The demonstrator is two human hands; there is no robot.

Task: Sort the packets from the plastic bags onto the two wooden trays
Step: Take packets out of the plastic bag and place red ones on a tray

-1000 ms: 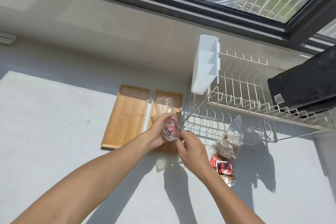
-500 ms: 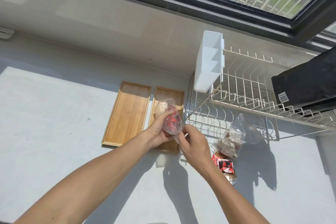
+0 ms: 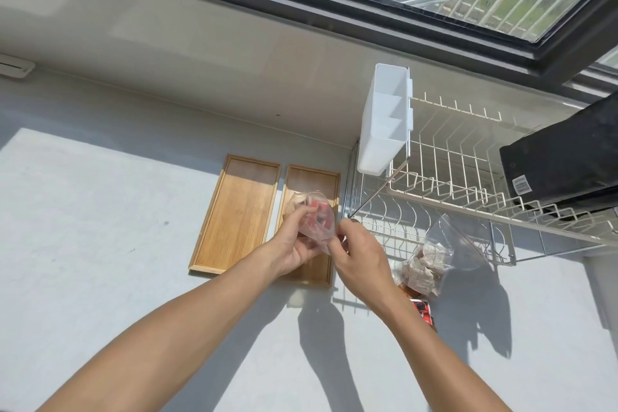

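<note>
Two wooden trays lie side by side on the grey counter: the left tray (image 3: 235, 211) and the right tray (image 3: 314, 177). Above the right tray I hold a clear plastic bag (image 3: 316, 221) with red packets inside. My left hand (image 3: 296, 244) grips the bag from the left, and my right hand (image 3: 359, 254) pinches its lower right edge. A second clear bag (image 3: 431, 261) of pale brown packets lies on the counter to the right, with a red and black packet (image 3: 423, 311) beside my right wrist.
A white wire dish rack (image 3: 468, 191) stands at the right, with a white plastic holder (image 3: 384, 120) on its left end and a black object (image 3: 565, 164) on top. A window runs along the back wall.
Both hands have tilted the bag over, so its open top now leans left over the right tray. The bag looks more crumpled between the fingers.
</note>
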